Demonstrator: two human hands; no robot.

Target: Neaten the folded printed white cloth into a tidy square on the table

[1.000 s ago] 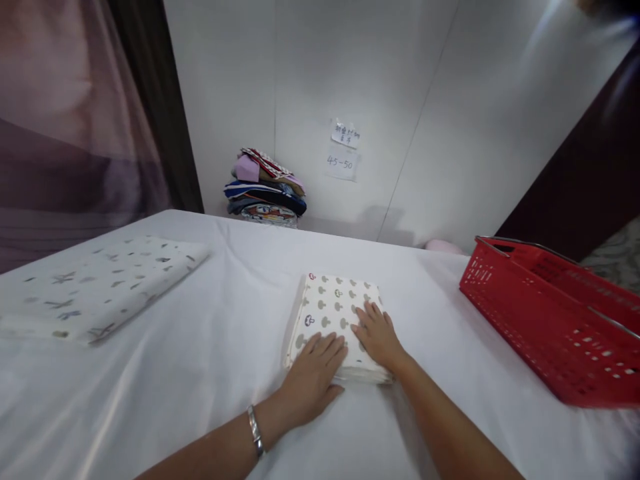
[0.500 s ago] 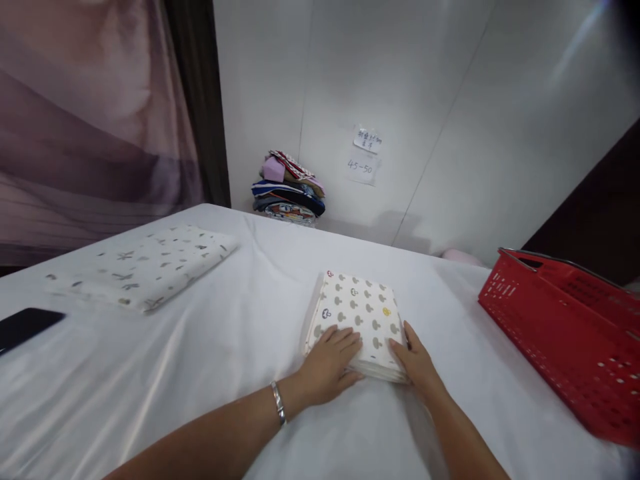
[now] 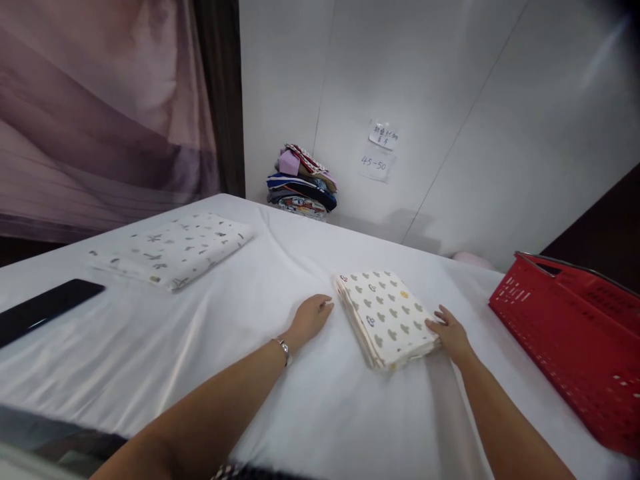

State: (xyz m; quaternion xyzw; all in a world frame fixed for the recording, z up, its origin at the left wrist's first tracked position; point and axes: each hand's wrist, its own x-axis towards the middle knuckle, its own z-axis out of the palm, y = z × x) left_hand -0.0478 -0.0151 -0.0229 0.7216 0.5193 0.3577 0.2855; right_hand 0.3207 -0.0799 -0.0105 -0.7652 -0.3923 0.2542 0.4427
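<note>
On the white sheet (image 3: pixel 240 313), the folded printed cloth (image 3: pixel 387 310) is gripped at its right edge by the fingers of the right hand (image 3: pixel 454 339), while the left hand's (image 3: pixel 308 321) are loosely curled, slightly parted, just beside it.

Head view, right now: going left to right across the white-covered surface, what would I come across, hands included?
Black phone, leaf-print cloth, left hand, folded mushroom-print cloth, right hand, red basket.

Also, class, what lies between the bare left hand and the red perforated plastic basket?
In the head view, a folded white mushroom-print cloth lies there, with the bare right hand touching its edge.
</note>
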